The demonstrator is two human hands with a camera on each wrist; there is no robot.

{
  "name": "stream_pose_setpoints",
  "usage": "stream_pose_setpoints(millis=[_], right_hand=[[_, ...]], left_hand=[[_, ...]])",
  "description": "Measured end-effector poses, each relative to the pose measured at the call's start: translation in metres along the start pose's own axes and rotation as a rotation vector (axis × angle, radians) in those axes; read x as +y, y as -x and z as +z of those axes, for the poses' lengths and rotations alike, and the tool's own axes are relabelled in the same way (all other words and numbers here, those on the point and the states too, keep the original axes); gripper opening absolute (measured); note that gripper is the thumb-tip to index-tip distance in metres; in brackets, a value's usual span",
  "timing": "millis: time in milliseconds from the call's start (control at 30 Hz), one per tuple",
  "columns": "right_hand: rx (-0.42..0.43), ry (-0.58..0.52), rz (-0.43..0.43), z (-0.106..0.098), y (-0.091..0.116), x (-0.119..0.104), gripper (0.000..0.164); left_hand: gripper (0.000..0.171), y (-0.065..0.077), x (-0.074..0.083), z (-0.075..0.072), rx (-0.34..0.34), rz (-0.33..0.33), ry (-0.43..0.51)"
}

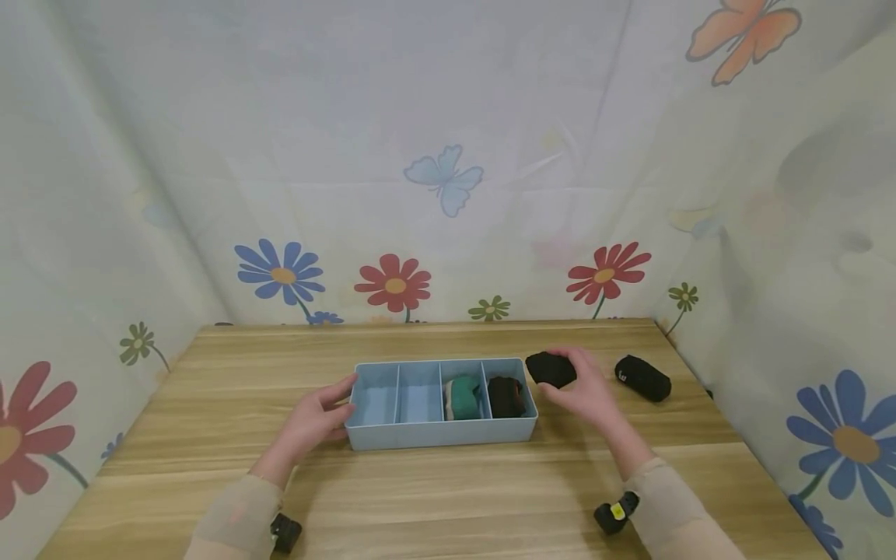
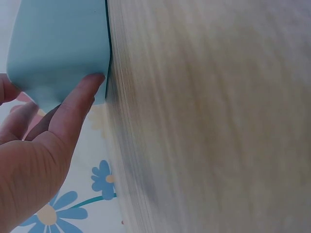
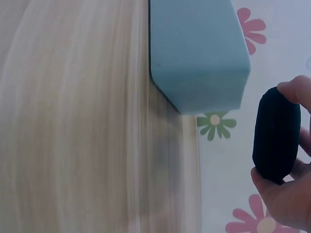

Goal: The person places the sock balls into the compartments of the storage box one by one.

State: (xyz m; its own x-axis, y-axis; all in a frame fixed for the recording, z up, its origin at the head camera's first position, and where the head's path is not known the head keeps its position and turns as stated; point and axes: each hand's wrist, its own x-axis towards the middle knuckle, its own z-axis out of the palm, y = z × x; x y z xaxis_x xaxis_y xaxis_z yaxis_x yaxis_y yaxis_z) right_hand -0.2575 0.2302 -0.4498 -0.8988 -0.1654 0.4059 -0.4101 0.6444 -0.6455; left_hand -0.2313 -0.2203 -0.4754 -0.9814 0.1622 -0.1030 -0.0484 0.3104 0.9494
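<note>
A light blue storage box (image 1: 441,435) with dividers lies lengthwise on the table. My left hand (image 1: 315,416) grips its left end, with digits at the rim and others against the outer wall, as the left wrist view shows. One compartment holds a green and white rolled sock bundle (image 1: 463,398), and the rightmost holds a dark one (image 1: 505,397). My right hand (image 1: 584,389) pinches a black rolled sock bundle (image 3: 277,136) between thumb and fingers, just right of the box and apart from it. Another black rolled bundle (image 1: 642,378), with a small white mark, rests farther right.
The wooden table (image 1: 434,505) runs up to a flower-and-butterfly patterned curtain (image 1: 490,233) at the back and both sides. A small black camera is strapped to each wrist. The box's two left compartments show bare floors.
</note>
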Motion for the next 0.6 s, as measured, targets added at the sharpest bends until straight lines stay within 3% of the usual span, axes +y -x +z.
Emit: stream_pose_setpoints(millis=[233, 433, 600], right_hand=[[-0.017, -0.010, -0.099, 0.013, -0.007, -0.010, 0.057], [-0.052, -0.015, -0.134, 0.021, -0.013, -0.023, 0.059], [-0.076, -0.030, -0.222, 0.030, -0.018, -0.032, 0.059]], left_hand=[[0.059, -0.001, 0.000, 0.000, 0.004, -0.001, -0.003], [0.059, -0.001, -0.001, 0.000, 0.002, -0.005, 0.005], [0.059, 0.000, 0.000, 0.000, -0.003, 0.002, 0.009]])
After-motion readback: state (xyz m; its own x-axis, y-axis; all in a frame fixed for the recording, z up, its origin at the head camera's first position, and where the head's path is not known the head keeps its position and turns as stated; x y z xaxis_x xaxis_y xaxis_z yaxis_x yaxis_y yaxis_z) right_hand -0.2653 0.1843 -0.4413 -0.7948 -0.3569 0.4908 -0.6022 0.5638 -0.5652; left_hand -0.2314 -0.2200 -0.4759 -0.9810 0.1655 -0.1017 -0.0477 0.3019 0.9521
